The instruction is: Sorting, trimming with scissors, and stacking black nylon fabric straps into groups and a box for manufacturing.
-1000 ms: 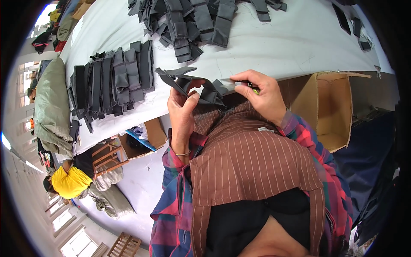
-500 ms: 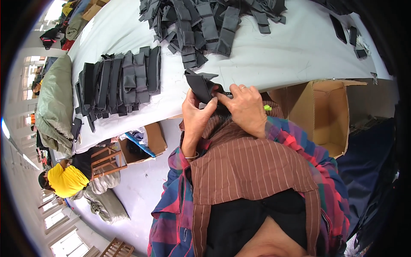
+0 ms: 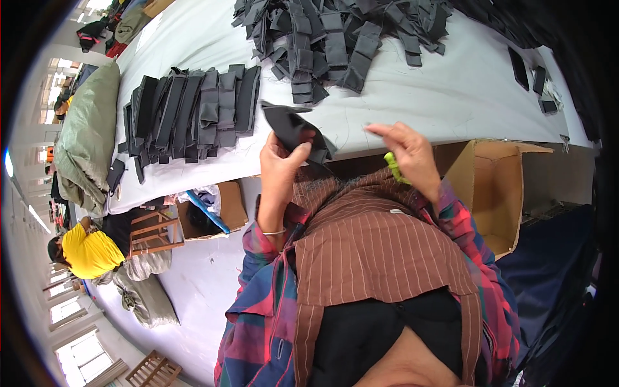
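1. Strip, dark grey cloth, folded [image 3: 284, 124]: one piece, raised at the near edge of the surface [image 3: 412, 106], its upper end tilted to the left.
2. Left hand [image 3: 278, 164]: pinching the strip between thumb and fingers, wrist below the near edge.
3. Right hand [image 3: 412, 151]: apart from the strip, index finger extended toward it; lower fingers curled about a lime-green item [image 3: 394, 169], kind unclear. Whether the fingertips grip anything else cannot be told.
4. Handling, as judged: keep the left pinch firm and close to the part being worked; turn that part toward the right hand; hold the green item clear of the folds.
5. Row of strips [image 3: 193, 116]: side by side toward the left end of the surface, just beside the held piece; sideways swings to the left are best kept short.
6. Heap of strips [image 3: 322, 39]: loose, toward the far edge.
7. Open room: white cloth with stray threads, right of the heap and up to the near edge.
8. Cardboard box [image 3: 500, 171]: open, below the near edge at right; a hazard to a low right elbow.
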Motion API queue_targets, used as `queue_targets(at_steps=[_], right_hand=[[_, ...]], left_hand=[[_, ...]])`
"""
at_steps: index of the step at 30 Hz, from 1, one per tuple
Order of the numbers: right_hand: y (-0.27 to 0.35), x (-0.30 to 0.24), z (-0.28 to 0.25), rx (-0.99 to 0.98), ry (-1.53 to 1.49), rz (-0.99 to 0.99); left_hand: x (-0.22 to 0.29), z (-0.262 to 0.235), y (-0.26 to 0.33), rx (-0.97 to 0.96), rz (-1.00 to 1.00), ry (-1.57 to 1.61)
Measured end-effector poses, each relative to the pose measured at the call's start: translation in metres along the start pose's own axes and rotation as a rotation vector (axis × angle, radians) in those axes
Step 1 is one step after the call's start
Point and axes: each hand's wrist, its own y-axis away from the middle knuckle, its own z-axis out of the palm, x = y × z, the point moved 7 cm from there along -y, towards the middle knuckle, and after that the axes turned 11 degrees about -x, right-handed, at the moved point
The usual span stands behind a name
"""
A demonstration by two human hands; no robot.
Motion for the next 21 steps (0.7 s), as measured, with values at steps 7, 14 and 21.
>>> queue_targets(at_steps=[7,14,21], right_hand=[[-0.03,0.055,-0.049,0.297,-0.113,-0.143],[-0.06,0.1,-0.077,0.438,0.23,-0.018],[-0.077,0.063,-0.081,0.523,0.966,0.001]], left_hand=[[0.004,-0.013,0.007,-0.057,-0.014,0.431],[0.01,-0.025,0.014,0.009,0.027,0.328],[0.016,-0.023,0.015,-0.045,0.065,0.336]])
